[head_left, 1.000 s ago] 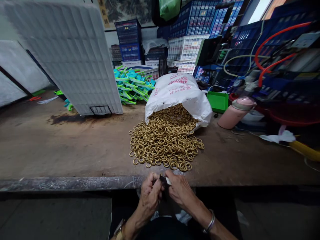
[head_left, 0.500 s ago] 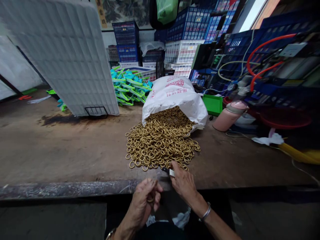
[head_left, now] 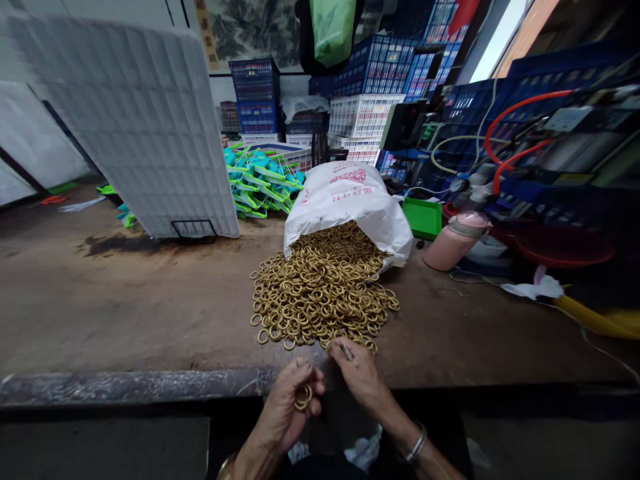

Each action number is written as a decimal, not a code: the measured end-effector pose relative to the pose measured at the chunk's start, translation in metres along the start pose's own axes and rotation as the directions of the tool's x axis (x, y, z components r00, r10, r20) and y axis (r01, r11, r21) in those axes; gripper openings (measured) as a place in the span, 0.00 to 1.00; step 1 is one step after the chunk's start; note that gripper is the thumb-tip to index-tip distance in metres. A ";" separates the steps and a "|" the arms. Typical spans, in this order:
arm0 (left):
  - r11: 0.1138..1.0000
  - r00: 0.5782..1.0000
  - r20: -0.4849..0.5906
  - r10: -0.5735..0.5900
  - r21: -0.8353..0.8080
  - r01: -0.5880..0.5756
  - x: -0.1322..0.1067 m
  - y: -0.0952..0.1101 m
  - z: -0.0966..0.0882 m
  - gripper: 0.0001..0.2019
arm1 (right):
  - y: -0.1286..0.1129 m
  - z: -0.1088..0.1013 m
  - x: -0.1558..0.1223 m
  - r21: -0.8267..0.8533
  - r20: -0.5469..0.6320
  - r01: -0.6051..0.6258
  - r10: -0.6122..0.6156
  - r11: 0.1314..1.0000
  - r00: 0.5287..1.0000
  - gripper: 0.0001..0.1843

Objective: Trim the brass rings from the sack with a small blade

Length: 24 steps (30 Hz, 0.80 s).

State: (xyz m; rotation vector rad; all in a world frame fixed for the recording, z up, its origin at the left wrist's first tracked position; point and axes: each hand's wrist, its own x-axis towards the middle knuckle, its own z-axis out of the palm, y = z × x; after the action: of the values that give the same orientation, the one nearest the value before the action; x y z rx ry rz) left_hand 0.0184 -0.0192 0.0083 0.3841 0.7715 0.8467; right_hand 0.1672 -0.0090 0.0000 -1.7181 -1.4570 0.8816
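A heap of gold-coloured rings spills onto the table from an open white sack with red print. Close to the table's front edge, my left hand is closed around a few gold rings that show between its fingers. My right hand is at the near edge of the heap, its thumb and fingers pinched together. A small thin tool, possibly a blade, sticks out of that grip. Its fingertips touch a ring at the heap's edge; whether they grip it is unclear.
A tall white padded panel stands on the table at left. Green and turquoise plastic pieces lie behind the sack. To the right are a green tray, a pink bottle and a red basin. Stacked crates fill the back.
My right hand has shifted slightly left and nearer along the heap's edge, and its tool has turned. My left hand has turned a little, so its rings show more clearly. The view has tilted slightly upward.
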 end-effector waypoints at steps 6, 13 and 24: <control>0.915 0.966 -0.034 0.256 0.331 -0.231 0.005 -0.001 0.003 0.17 | -0.023 0.007 -0.012 0.448 0.422 -0.362 0.164 0.818 0.892 0.12; 0.770 0.948 0.150 0.279 0.555 -0.314 0.002 0.004 -0.005 0.11 | -0.024 0.006 -0.018 0.440 0.636 -0.552 0.188 0.709 0.748 0.05; 0.604 0.870 0.144 0.472 0.665 -0.438 -0.005 0.005 -0.002 0.08 | -0.018 0.014 -0.021 0.345 0.327 -0.266 0.151 0.900 0.933 0.18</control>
State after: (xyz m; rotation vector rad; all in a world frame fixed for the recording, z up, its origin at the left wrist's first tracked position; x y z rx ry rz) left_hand 0.0122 -0.0197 0.0125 1.2837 1.0447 1.0307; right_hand 0.1439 -0.0266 0.0092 -1.5065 -1.1823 1.4893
